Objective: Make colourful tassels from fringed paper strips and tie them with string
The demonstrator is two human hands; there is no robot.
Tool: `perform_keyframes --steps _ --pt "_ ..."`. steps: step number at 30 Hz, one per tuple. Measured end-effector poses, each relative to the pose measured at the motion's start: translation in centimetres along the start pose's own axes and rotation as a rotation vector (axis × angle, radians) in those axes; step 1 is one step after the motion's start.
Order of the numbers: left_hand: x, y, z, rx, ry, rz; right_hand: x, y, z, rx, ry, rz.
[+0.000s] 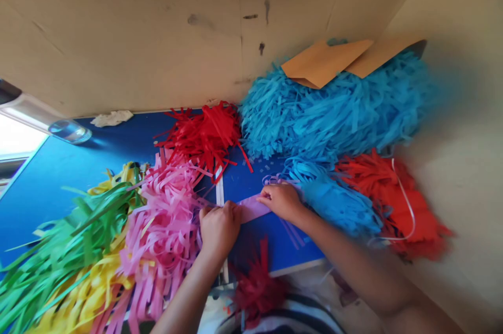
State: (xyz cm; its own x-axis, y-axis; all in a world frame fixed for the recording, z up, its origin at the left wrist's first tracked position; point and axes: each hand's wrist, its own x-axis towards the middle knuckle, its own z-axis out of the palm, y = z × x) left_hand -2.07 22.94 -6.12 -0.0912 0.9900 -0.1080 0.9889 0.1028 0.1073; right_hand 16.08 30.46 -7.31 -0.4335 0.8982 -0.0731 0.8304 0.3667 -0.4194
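A flat purple strip of paper, with fringed strands near both ends, stretches between my hands just over the blue table. My left hand is closed on its left end, the fingers curled over. At the other end my right hand pinches the strip between thumb and fingers. Thin purple strands hang below the right wrist. Close to my left hand lies a heap of pink fringe. Beside my right forearm is a small blue fringe bundle.
Red fringe and a large blue fringe pile topped with orange paper lie against the wall. Orange-red fringe with a white cord is at right. Green fringe and yellow fringe cover the left. A clear bottle stands farther left.
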Motion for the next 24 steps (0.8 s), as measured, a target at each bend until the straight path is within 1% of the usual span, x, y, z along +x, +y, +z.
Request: perform_keyframes --steps 2,3,5,6,7,8,9,10,11,12,13,14,15,17,20,24 --pt "-0.1 -0.1 0.0 0.003 0.003 0.011 0.0 0.0 0.1 -0.008 -0.001 0.000" --pt "-0.2 -0.2 0.0 0.004 0.023 0.016 0.0 0.1 0.1 -0.017 0.000 0.003" --pt "-0.3 -0.5 0.0 0.007 0.125 0.043 0.0 0.3 -0.1 -0.053 0.013 0.006" --pt "-0.4 -0.7 0.1 0.009 0.195 0.089 -0.1 0.3 -0.3 -0.083 0.035 0.007" --pt "-0.4 -1.0 0.1 0.010 0.254 0.171 -0.2 0.4 -0.7 -0.121 0.075 0.011" --pt "-0.3 -1.2 0.1 0.012 0.287 0.282 -0.5 0.4 -1.0 -0.164 0.128 0.008" --pt "-0.2 -1.5 0.1 0.018 0.282 0.405 -0.8 0.3 -1.5 -0.205 0.181 -0.015" --pt "-0.1 -1.7 0.0 0.027 0.245 0.521 -1.3 0.1 -1.9 -0.240 0.210 -0.077" --pt "0.0 -1.8 -0.1 0.038 0.192 0.612 -1.7 -0.1 -2.3 -0.267 0.203 -0.181" --pt "0.0 -1.9 -0.3 0.050 0.141 0.670 -2.2 -0.4 -2.6 -0.285 0.159 -0.313" --pt "0.0 -1.8 -0.5 0.060 0.102 0.697 -2.7 -0.6 -2.8 -0.296 0.094 -0.446" --pt "0.0 -1.7 -0.8 0.068 0.077 0.704 -3.0 -0.8 -2.9 -0.306 0.025 -0.556" --pt "-0.2 -1.6 -1.1 0.071 0.061 0.701 -3.2 -0.9 -2.9 -0.319 -0.029 -0.625" --pt "-0.5 -1.1 -1.7 0.069 0.040 0.671 -3.2 -0.8 -2.5 -0.348 -0.069 -0.658" --pt "-1.0 -0.4 -1.9 0.050 0.029 0.583 -2.2 0.0 -2.0 -0.309 -0.064 -0.605" --pt "-0.8 -0.2 -1.1 0.037 0.067 0.494 -1.3 0.3 -2.1 -0.180 -0.039 -0.460"
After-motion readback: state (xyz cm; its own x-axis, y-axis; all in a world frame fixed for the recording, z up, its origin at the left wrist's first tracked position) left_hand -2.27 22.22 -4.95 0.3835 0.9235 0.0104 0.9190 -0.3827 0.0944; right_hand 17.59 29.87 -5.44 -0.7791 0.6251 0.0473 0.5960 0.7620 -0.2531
